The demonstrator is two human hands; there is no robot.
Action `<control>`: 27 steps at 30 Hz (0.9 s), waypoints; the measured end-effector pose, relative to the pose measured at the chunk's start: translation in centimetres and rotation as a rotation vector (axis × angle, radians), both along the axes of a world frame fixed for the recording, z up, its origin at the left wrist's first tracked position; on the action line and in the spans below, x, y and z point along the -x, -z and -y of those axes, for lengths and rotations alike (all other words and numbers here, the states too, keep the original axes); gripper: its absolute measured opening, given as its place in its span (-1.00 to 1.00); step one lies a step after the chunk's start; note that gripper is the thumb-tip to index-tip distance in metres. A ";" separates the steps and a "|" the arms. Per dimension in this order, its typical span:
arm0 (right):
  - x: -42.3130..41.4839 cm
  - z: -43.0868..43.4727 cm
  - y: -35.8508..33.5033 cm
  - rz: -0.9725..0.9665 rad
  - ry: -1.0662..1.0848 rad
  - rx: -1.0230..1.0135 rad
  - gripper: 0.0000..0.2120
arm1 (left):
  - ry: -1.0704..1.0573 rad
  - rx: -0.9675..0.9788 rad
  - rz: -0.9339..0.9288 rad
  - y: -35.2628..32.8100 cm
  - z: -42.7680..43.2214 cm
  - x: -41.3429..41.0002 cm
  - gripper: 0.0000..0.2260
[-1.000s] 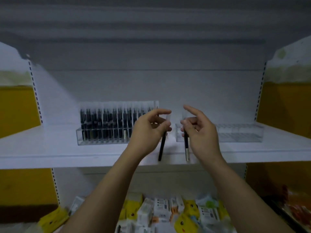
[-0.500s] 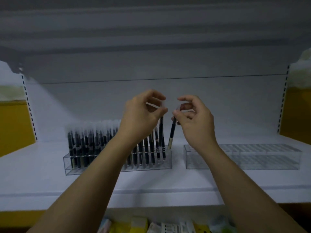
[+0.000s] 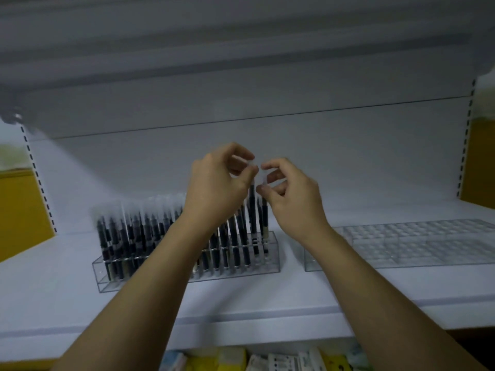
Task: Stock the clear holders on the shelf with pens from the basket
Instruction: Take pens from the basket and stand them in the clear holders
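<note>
A clear holder (image 3: 273, 263) packed with several black pens stands on the white shelf (image 3: 241, 303). My left hand (image 3: 217, 183) pinches the clear cap of a black pen (image 3: 252, 210) whose tip is down in the holder's right end. Beside it my right hand (image 3: 289, 194) pinches the cap of a second black pen (image 3: 264, 220), also lowered into the right end. A second clear holder (image 3: 428, 247) to the right has no pens in it. The basket is out of view.
The shelf's back panel rises behind the holders, and another shelf hangs overhead. Perforated uprights (image 3: 40, 183) stand at both sides. Below the shelf's front edge lie yellow and white packages (image 3: 267, 361).
Both hands have risen to the shelf and come down over the left holder's right end. The two pens went from hanging free in front of the shelf to standing in the holder.
</note>
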State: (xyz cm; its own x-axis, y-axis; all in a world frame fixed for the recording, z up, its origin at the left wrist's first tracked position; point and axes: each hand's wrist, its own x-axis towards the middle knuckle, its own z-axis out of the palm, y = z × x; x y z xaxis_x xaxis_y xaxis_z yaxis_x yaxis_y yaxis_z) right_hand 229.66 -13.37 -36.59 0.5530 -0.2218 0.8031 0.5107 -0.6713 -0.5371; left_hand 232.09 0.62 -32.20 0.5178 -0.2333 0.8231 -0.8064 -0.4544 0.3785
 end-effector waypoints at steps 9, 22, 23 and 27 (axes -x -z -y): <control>1.2 0.5 0.4 -0.259 0.076 0.368 -0.71 | -0.043 -0.081 -0.051 -1.8 0.3 -0.6 -0.95; 2.8 0.5 0.9 -0.391 0.073 0.327 -0.35 | -0.139 -0.250 -0.143 0.1 0.0 -0.6 -0.91; 3.0 0.5 1.0 -0.392 0.077 0.322 -0.34 | -0.146 -0.250 -0.142 0.0 0.0 -0.5 -0.91; 3.7 0.7 0.9 -0.402 0.091 0.303 -0.34 | -0.201 -0.314 -0.204 -0.3 0.1 -0.5 -0.91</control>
State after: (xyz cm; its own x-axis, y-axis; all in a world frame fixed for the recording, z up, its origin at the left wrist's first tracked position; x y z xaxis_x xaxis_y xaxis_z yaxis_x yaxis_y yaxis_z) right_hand 225.93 -14.05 -37.46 0.8208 -0.0737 0.5665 0.2360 -0.8594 -0.4536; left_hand 232.64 0.48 -31.86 0.7235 -0.3339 0.6042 -0.6128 -0.7137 0.3393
